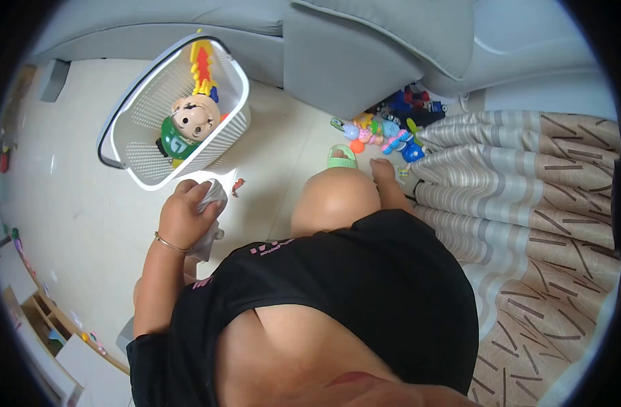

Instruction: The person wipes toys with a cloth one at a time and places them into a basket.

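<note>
My left hand [185, 210] is closed around a crumpled pale grey cloth [213, 195], which hangs below my fingers. Just beyond it stands a white plastic laundry basket [223, 142] with a dark handle. Inside the basket lie a round-headed doll toy [195, 119] with a green body and a yellow and red toy [202, 64]. A small red toy [238, 186] rests on the floor beside the cloth. My right hand [384, 171] reaches down beside my bent knee, close to a pile of colourful toys [382, 132]; its fingers are too small and indistinct to make out.
A grey sofa [351, 61] runs along the far side, with dark and red toys [412, 102] at its corner. Patterned curtains [528, 210] hang to the right. Low wooden shelving [49, 319] stands at left. My foot wears a green slipper [342, 161].
</note>
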Available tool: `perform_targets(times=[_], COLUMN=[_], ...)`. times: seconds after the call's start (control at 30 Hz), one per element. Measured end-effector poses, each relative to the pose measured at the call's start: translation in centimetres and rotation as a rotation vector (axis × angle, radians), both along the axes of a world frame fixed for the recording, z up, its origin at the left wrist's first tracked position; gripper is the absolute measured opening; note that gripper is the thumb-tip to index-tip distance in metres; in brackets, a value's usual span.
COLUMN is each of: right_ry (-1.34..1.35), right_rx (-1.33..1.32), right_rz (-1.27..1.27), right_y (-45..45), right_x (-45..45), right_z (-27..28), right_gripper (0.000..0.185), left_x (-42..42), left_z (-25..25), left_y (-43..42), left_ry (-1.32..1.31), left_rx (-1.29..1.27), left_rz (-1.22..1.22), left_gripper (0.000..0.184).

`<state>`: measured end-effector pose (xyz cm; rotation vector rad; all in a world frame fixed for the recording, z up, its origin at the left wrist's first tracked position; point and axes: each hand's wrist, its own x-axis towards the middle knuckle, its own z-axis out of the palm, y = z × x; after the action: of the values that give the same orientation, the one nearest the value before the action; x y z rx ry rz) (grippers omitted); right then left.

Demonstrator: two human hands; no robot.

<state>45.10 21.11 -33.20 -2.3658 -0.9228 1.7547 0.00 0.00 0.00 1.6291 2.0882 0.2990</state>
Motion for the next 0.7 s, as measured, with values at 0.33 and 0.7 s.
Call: perform_targets(times=[0.33, 0.7], right_ry=[-0.661, -0.584], right_rx=[0.716, 0.441], right_rz=[0.589, 0.332], right_y=[7.6, 12.4], right_x=[-2.6, 0.6], right_z=[2.7, -3.0], right_gripper=[0.059, 0.058], left_x=[4.4, 3.6], left_z=[-3.0, -3.9], left_y=[5.8, 3.7], left_ry=[-0.034, 0.024], left_rx=[-0.017, 0.048], left_rz=[-0.025, 0.105], left_gripper=[0.041, 0.036])
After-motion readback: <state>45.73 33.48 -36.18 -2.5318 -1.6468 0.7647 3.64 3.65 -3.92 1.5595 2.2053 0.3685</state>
